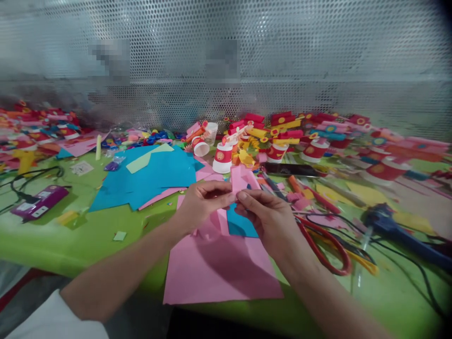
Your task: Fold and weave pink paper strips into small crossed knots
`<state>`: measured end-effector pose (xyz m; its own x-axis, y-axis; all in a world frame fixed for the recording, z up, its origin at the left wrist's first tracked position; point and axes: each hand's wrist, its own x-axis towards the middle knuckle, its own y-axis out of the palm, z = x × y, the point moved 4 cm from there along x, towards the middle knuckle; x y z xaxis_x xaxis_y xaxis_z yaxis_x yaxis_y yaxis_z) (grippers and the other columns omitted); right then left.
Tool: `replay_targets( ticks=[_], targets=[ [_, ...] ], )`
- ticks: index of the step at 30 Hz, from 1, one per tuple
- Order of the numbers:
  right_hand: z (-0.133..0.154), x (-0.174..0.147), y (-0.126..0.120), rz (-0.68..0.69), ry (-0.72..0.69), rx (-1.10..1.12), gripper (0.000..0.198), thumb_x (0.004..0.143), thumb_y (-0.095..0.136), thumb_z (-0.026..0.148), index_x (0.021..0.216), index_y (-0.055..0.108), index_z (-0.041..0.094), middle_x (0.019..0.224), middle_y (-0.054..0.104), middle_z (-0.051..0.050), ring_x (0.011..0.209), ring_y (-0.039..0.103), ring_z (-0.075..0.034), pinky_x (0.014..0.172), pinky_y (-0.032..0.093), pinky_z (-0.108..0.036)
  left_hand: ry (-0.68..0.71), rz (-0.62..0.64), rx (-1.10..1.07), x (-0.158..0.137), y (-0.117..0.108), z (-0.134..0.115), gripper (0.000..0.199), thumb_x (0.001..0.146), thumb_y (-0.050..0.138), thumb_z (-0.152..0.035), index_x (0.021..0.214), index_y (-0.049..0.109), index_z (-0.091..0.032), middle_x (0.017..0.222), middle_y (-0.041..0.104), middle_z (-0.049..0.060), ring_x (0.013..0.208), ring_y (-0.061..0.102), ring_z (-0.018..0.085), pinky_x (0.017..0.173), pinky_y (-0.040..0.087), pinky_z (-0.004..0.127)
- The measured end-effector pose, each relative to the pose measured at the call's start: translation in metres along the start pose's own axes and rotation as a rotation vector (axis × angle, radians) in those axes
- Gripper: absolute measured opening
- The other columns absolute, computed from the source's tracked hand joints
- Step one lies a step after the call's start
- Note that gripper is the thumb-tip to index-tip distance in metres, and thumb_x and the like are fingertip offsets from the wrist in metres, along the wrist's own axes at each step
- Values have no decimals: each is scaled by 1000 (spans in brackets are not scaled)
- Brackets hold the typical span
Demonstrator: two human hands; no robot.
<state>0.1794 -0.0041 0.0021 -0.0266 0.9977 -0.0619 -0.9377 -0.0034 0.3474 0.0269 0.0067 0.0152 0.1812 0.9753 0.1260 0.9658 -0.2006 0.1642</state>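
A narrow pink paper strip [237, 180] stands up between my two hands, pinched near its lower end. My left hand [208, 200] grips its left side between thumb and fingers. From the right, my right hand [263, 214] pinches the same strip, its fingertips almost meeting those of the left. Below the hands a large pink paper sheet [222, 270] lies at the table's front edge, with more pink paper and a piece of blue paper [242, 223] on its far end. The fingers hide the strip's bottom edge.
Red-handled scissors [342, 256] and a blue glue gun [384, 223] with its cord lie on the right. Blue sheets [148, 172] and a purple power strip [40, 202] are on the left. Decorated paper cups [223, 157] line the back, before a perforated metal panel [226, 56].
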Motion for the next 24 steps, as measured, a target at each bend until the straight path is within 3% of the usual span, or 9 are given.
replay_targets(
  ticks=[8, 11, 14, 19, 24],
  targets=[
    [-1, -1, 0, 16, 26, 31, 19, 63, 92, 33, 73, 80, 22, 69, 71, 0, 64, 64, -12, 68, 58, -28, 149, 6, 148, -3, -2, -5, 11, 76, 80, -27, 85, 80, -22, 85, 74, 4, 80, 67, 17, 77, 55, 31],
    [0, -3, 2, 11, 2, -2, 19, 64, 91, 33, 73, 80, 22, 68, 71, 0, 63, 64, -13, 67, 57, -28, 106, 52, 80, -2, -3, -1, 17, 83, 75, -35, 95, 81, -23, 90, 75, 5, 87, 67, 19, 79, 55, 31],
    [2, -5, 4, 10, -50, -57, 19, 65, 91, 35, 74, 80, 22, 67, 71, -1, 62, 63, -13, 65, 56, -28, 10, 47, -18, 0, -7, 5, 25, 89, 68, -42, 90, 81, -21, 86, 74, 6, 86, 67, 19, 75, 55, 30],
    [6, -7, 8, 22, -171, -202, 14, 74, 82, 36, 79, 81, 23, 69, 72, -1, 66, 62, -15, 64, 53, -29, -66, 85, -124, 4, -7, 10, 18, 75, 84, -36, 80, 78, -20, 79, 72, 3, 72, 65, 13, 70, 55, 28],
    [9, -9, 6, -20, -251, -348, 13, 79, 75, 34, 83, 81, 23, 72, 73, -3, 66, 61, -17, 58, 47, -29, -16, 81, -13, 2, -9, 3, 26, 75, 83, -34, 97, 79, -20, 85, 73, 5, 72, 65, 13, 67, 55, 26]
  ],
)
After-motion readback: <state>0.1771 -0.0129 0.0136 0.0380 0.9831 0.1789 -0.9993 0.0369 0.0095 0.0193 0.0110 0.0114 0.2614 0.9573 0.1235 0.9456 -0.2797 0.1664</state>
